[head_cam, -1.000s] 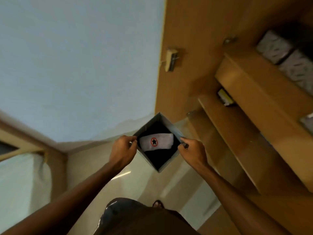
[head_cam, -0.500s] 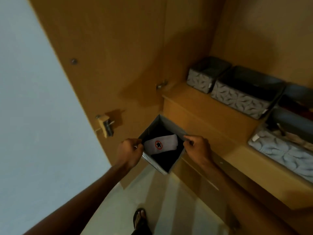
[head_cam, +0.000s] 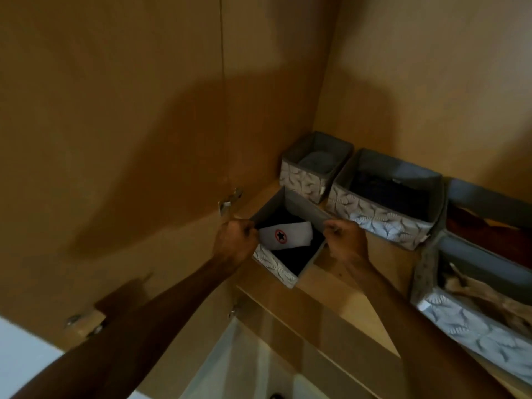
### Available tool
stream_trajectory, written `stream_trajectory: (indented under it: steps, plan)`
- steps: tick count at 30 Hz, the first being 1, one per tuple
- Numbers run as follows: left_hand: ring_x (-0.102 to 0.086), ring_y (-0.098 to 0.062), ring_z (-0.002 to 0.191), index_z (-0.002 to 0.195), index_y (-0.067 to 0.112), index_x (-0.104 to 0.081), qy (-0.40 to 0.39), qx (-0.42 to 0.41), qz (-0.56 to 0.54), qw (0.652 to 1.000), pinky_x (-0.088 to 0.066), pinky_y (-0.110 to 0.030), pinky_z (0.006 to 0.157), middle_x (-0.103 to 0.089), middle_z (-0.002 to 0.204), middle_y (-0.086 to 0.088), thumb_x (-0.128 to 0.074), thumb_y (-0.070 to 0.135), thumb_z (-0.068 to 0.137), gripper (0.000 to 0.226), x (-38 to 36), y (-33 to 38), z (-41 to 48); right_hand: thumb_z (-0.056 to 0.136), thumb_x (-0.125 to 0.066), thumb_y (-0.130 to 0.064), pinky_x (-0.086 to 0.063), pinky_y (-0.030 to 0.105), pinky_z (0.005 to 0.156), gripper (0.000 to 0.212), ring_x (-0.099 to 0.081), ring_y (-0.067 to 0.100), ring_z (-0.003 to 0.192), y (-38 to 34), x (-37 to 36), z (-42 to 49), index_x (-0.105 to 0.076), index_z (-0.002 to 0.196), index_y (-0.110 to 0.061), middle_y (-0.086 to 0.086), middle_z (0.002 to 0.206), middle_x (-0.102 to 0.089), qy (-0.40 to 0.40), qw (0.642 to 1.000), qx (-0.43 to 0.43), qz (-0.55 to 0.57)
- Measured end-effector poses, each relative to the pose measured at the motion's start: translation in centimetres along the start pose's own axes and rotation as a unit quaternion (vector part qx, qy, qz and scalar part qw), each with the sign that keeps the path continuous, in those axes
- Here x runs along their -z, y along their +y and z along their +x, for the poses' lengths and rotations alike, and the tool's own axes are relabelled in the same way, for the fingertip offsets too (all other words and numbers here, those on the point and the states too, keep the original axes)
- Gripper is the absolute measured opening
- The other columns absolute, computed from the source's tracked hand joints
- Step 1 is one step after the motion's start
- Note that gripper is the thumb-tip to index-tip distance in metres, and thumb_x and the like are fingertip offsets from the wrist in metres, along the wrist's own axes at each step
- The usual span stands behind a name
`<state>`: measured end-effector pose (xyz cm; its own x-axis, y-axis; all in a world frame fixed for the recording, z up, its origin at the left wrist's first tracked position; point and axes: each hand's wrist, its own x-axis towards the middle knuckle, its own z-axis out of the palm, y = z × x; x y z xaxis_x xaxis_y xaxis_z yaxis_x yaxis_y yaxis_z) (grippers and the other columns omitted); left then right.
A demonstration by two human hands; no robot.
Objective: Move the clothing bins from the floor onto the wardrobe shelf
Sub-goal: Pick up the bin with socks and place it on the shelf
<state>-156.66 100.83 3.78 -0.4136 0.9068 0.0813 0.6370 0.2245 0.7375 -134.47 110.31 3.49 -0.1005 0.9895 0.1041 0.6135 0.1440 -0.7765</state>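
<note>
A small grey patterned clothing bin (head_cam: pixel 299 204) is over the left end of the wooden wardrobe shelf (head_cam: pixel 339 286); whether it rests on the board I cannot tell. Inside lie dark clothes and a white folded item with a red-ringed black star (head_cam: pixel 285 236). My left hand (head_cam: pixel 234 240) grips the bin's left rim. My right hand (head_cam: pixel 347 239) grips its right rim. The bin sits turned at an angle, one corner pointing toward me.
Other patterned bins stand on the same shelf: a small one (head_cam: pixel 305 180) in the back corner, a wider one (head_cam: pixel 383 220) beside it, and another (head_cam: pixel 472 321) at the right. The open wardrobe door (head_cam: pixel 115 139) with hinges is at the left. A lower shelf edge shows below.
The bin has risen from near floor level up to the shelf, carried in both hands. The view has swung from the wall to the inside of the wardrobe.
</note>
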Motion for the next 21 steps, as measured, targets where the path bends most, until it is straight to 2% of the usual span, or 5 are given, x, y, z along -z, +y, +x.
stream_trajectory:
  steps: [4, 9, 12, 16, 21]
  plan:
    - [-0.052, -0.01, 0.051, 0.098, 0.009, -0.07, 0.011, -0.007, 0.019, 1.0, -0.032, -0.02, 0.043, -0.056, 0.064, 0.003, -0.043, 0.015, 0.098, 0.027, -1.3, 1.5, 4.9, 0.093, -0.052, -0.015, -0.054, 0.037, 0.074, 0.023, -0.066, 0.028, 0.089, -0.9, -0.7, 5.0, -0.071, 0.103, -0.005, 0.016, 0.1, -0.072, 0.016, 0.999, 0.022, -0.016]
    - [-0.052, -0.01, 0.067, 0.121, 0.012, -0.062, 0.018, -0.014, 0.007, 1.0, -0.033, -0.018, 0.051, -0.062, 0.099, -0.001, -0.048, 0.015, 0.097, 0.027, -2.4, 2.1, 9.5, 0.091, -0.052, -0.01, -0.052, 0.039, 0.092, 0.032, -0.062, 0.031, 0.109, -2.0, -1.5, 10.2, -0.067, 0.119, -0.012, 0.012, 0.119, -0.067, -0.032, 0.999, -0.001, 0.007]
    - [-0.056, -0.007, 0.067, 0.13, 0.013, -0.055, 0.007, 0.003, -0.028, 1.0, -0.038, -0.018, 0.053, -0.064, 0.092, -0.003, -0.057, 0.017, 0.094, 0.037, -3.1, 1.3, 10.8, 0.091, -0.054, -0.012, -0.047, 0.028, 0.085, 0.029, -0.063, 0.028, 0.106, -2.1, -2.5, 11.2, -0.069, 0.117, -0.013, 0.011, 0.116, -0.069, -0.078, 0.996, 0.031, -0.012]
    - [-0.063, -0.023, 0.106, 0.127, 0.011, -0.056, -0.001, -0.014, -0.037, 0.999, -0.055, -0.034, 0.083, -0.064, 0.115, -0.008, -0.065, 0.014, 0.088, 0.04, -4.1, -0.2, 11.4, 0.095, -0.049, -0.017, -0.052, 0.029, 0.078, 0.031, -0.063, 0.023, 0.091, -1.7, -3.8, 11.9, -0.067, 0.119, -0.016, 0.013, 0.115, -0.068, -0.131, 0.991, 0.015, -0.03]
    - [-0.03, -0.025, 0.142, 0.144, 0.018, -0.04, -0.038, -0.038, 0.043, 0.998, -0.036, -0.034, 0.113, -0.012, 0.161, -0.011, -0.06, 0.015, 0.092, 0.056, -4.7, -0.4, 10.3, 0.095, -0.046, -0.006, -0.051, 0.031, 0.082, 0.033, -0.062, 0.028, 0.102, -2.7, -5.3, 12.2, -0.064, 0.123, -0.006, 0.018, 0.121, -0.065, -0.14, 0.989, 0.046, -0.015]
